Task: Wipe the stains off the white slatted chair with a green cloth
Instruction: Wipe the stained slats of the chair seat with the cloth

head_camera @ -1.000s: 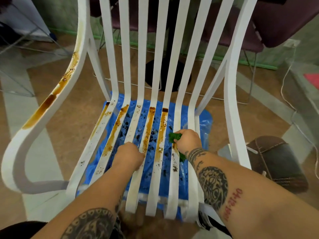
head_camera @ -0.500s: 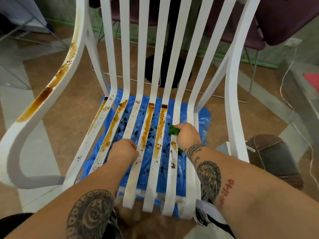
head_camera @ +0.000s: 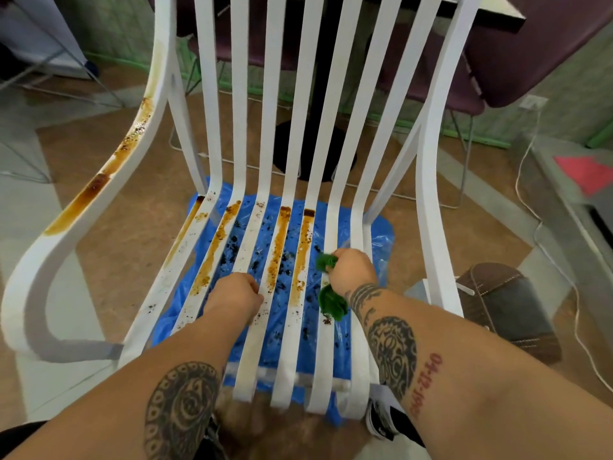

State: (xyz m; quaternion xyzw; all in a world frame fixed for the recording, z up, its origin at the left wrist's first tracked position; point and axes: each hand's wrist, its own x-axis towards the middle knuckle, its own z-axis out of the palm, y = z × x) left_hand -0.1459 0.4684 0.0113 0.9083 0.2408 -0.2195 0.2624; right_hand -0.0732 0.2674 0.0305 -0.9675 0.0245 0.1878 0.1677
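Chair (head_camera: pixel 431 200): white, slatted, seen from above and in front; it fills the middle of the view, its seat slats running away from the viewer and curving up into the back.
Stains (head_camera: pixel 277 247): brown streaks run along several seat slats on the left and in the middle, with dark specks scattered around them; a longer brown streak lies on the left armrest.
Cloth (head_camera: pixel 332 303): green and crumpled, lying on a seat slat near the right side of the chair; one bunch shows beyond the fingers, another beside the wrist.
Right hand (head_camera: pixel 353 268): grasps the cloth, fingers curled round it, and presses it down on that slat.
Left hand (head_camera: pixel 237 293): clenched over a slat left of the middle, between two stained strips; it grips the slat, fingers curled down over its right edge.
Sheet (head_camera: pixel 378 237): blue plastic, spread on the floor under the seat, dotted with dark crumbs seen through the gaps.
Bag (head_camera: pixel 507 310): brown with pale stitching, on the floor just right of the chair.
Background: purple chairs (head_camera: pixel 530 44) stand behind the back slats.
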